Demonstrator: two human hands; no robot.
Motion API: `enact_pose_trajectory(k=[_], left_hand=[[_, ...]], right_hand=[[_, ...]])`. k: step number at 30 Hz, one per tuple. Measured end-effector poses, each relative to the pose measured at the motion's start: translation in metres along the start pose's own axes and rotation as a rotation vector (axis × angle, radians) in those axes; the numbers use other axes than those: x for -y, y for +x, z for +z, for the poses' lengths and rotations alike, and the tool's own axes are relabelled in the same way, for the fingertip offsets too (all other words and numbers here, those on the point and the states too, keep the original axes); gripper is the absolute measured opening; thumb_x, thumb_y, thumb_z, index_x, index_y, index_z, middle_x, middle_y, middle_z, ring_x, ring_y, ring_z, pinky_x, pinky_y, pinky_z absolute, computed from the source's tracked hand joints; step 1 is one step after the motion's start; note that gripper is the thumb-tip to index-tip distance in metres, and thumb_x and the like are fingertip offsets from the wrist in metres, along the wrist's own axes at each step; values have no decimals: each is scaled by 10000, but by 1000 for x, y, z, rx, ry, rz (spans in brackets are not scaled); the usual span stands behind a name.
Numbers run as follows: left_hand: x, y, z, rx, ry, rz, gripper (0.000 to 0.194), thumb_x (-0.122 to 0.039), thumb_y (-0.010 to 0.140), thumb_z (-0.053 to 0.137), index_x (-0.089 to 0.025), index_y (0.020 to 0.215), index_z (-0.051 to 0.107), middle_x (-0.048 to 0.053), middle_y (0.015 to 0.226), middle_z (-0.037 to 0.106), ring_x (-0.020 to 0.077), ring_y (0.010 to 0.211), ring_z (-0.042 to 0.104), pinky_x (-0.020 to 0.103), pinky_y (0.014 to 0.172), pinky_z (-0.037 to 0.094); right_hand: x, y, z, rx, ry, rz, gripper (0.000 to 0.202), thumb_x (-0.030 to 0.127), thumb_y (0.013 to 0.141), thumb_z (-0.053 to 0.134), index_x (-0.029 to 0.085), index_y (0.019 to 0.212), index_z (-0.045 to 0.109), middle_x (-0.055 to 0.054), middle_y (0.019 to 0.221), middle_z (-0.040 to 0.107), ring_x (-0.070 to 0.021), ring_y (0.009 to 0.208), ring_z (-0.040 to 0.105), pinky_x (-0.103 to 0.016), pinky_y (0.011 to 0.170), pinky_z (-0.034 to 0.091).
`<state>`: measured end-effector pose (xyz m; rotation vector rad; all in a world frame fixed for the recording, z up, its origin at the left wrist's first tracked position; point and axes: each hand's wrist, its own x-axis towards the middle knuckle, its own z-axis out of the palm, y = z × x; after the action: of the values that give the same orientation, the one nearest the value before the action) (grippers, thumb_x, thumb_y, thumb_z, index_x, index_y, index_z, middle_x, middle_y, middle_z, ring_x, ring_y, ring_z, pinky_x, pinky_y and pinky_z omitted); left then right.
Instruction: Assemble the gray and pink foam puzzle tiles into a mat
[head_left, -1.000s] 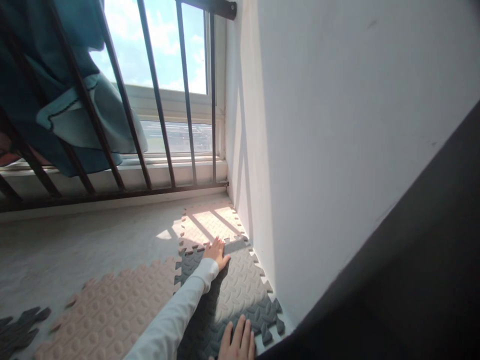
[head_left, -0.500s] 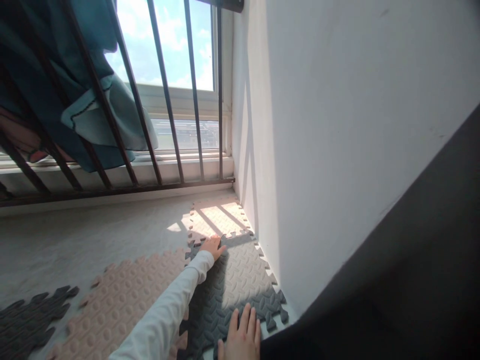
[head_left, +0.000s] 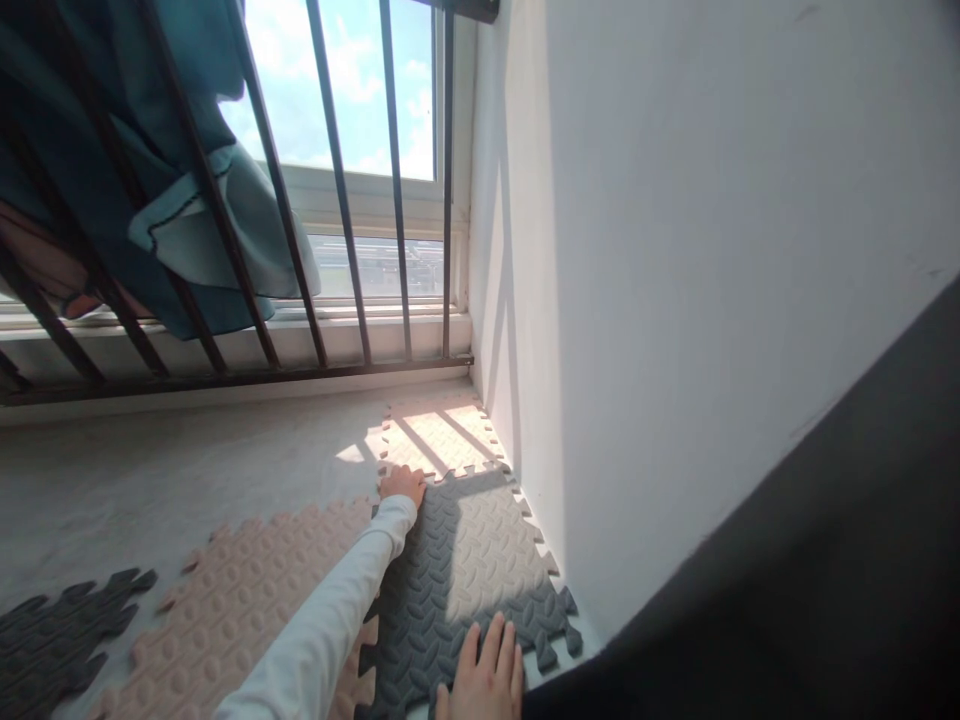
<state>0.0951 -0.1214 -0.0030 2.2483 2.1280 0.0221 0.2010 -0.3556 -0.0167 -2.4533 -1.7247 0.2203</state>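
Observation:
A dark grey foam puzzle mat [head_left: 480,560] with a raised tread pattern lies on the floor along the wall. Its far edge meets a pale pink foam mat [head_left: 439,435], tabs against tabs. My left hand [head_left: 403,485] rests palm down at the grey mat's far left corner, by that seam; its fingers are bent slightly and partly hidden. Flat on the near edge of the grey mat lies my right hand [head_left: 487,675], fingers stretched out. A pink mat with round bumps [head_left: 262,580] sits left of the grey one, partly under my left sleeve [head_left: 337,610].
Another dark mat [head_left: 67,635] lies at the lower left. The white wall [head_left: 675,250] bounds the right side. Dark railing bars [head_left: 341,190] stand before the window, with blue-green cloth [head_left: 187,200] hanging behind them. Bare concrete floor [head_left: 187,450] stretches along the railing.
My left hand has shifted left along the seam to the grey mat's corner, and its fingers are more bent. My right hand stays on the near edge.

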Motion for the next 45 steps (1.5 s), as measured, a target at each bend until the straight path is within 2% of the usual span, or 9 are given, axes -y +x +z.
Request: enact_pose_trajectory(k=[7,11,16,22,26,34,39,42,45], left_hand=[[-16,0,3,-19,12,-52,320,-225,779,345,-202,916,633,110,998,574,258,1010,443,387,767,377],[-16,0,7,-24,-8,-94,339,-224,778,327,-223,919,635,106,1021,567,265,1015,434,406,766,372],[-11,-8,8,15,-31,-30,364,-251,799,299,-220,1011,593,110,1078,542,250,1042,427,407,807,362],[-5,-24,24,40,-45,-86,460,-418,797,301,-322,1240,376,19,1410,208,283,1253,182,529,960,175],[3,-26,31,111,-52,-31,517,-475,800,247,-318,1291,291,2,1416,193,280,1275,138,506,989,142],[14,-27,27,204,-38,69,574,-526,787,221,-313,1320,207,8,1427,121,261,1288,113,532,998,51],[28,-37,32,176,-21,65,626,-502,783,241,-196,1328,229,73,1418,148,240,1289,124,500,1018,51],[30,-38,21,165,-18,104,595,-511,779,249,-234,1304,290,53,1404,217,246,1272,185,508,1013,75],[19,-34,5,169,-26,80,562,-517,789,213,-251,1256,376,80,1324,382,248,1199,332,486,997,147]], right_hand=[[1,1,2,46,1,17,745,593,554,599,95,1106,548,-225,1271,372,-354,1191,298,-437,985,235],[0,0,5,6,-10,-8,743,614,561,578,99,1097,555,-226,1264,380,-359,1184,307,-458,976,238],[2,-1,-5,51,-4,8,746,551,550,626,74,1117,534,-235,1276,355,-351,1199,283,-430,995,212],[1,-1,-7,73,15,1,745,541,567,620,64,1130,521,-239,1284,343,-354,1205,271,-435,1002,197],[-1,-1,-2,30,-11,-16,743,577,563,599,83,1114,538,-225,1270,374,-350,1192,301,-439,989,217],[0,-1,-9,21,-23,-23,690,508,567,622,82,1105,546,-217,1256,398,-341,1186,316,-416,979,231],[-3,-1,-3,15,-24,-49,687,523,593,596,80,1114,537,-219,1262,392,-346,1188,310,-431,976,221],[-4,-1,-1,-6,-38,-67,665,524,615,578,91,1119,535,-212,1261,398,-346,1188,311,-439,970,223],[-3,-1,-4,-2,-31,-59,675,524,608,587,88,1120,534,-216,1260,395,-344,1186,314,-431,970,231]])
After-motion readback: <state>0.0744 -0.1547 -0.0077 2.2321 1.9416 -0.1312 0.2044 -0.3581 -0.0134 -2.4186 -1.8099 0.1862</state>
